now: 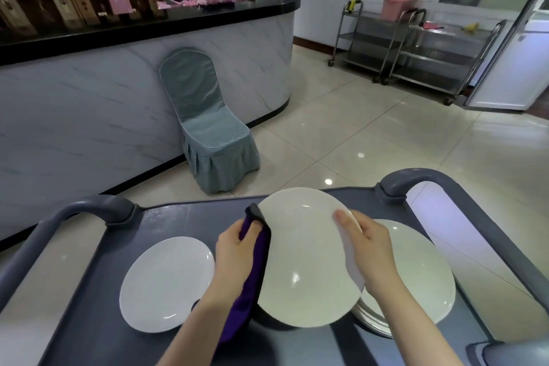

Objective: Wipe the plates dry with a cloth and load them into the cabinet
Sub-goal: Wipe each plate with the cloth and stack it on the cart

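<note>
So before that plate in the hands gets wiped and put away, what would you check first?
1. Held plate gripped firmly: ok, the right hand clasps its right rim, thumb on the face.
2. Cloth in place: ok, the left hand presses the purple cloth against the left rim.
3. Plate clear of the others: ok, it is lifted and tilted above the cart tray.
4. Plate dry: cannot tell, glare hides any moisture.
5. Plates left to do: not ok, a stack sits on the right; a single plate lies on the left.
6. Cabinet open and reachable: cannot tell, no cabinet is identifiable in view.
</note>
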The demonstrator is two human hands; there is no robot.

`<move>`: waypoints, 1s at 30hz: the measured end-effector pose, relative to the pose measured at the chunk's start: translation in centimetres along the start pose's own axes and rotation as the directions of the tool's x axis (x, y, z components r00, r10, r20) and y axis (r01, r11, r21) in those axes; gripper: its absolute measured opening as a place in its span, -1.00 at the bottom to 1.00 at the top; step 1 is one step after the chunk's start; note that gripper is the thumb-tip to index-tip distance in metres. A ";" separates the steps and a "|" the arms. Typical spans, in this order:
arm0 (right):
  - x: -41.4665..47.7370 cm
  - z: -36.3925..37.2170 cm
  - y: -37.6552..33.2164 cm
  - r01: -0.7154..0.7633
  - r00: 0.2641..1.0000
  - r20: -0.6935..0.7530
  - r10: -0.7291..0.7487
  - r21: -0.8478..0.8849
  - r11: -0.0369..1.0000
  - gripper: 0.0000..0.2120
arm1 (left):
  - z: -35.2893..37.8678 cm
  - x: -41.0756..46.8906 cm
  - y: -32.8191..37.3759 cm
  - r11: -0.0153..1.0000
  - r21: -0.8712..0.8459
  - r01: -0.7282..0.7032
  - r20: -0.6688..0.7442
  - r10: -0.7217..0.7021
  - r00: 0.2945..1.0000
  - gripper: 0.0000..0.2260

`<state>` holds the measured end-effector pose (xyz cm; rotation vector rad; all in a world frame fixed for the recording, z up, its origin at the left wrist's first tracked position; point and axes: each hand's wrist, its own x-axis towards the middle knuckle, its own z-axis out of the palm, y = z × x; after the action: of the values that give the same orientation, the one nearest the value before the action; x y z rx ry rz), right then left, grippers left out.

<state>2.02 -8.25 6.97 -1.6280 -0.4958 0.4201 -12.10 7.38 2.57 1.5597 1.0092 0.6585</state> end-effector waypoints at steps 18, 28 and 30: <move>0.2 0.5 1.2 -0.054 0.996 -0.068 0.059 0.076 0.996 -0.65 | 0.7 -0.9 -1.6 0.976 -0.183 0.119 -0.026 -0.126 0.992 -0.60; 1.6 0.0 -0.4 0.213 0.917 0.387 -0.090 -0.289 0.933 -0.59 | -1.0 2.5 1.8 0.896 0.250 -0.368 0.441 0.233 0.867 -0.74; 1.8 0.0 -0.4 0.169 0.963 0.242 -0.116 -0.210 0.963 -0.61 | -0.7 2.4 1.5 0.959 0.150 -0.242 0.244 0.201 0.949 -0.71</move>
<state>3.50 -7.30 7.37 -1.7606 -0.8575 0.4564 -11.14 9.73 3.88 1.8797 0.7420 0.5383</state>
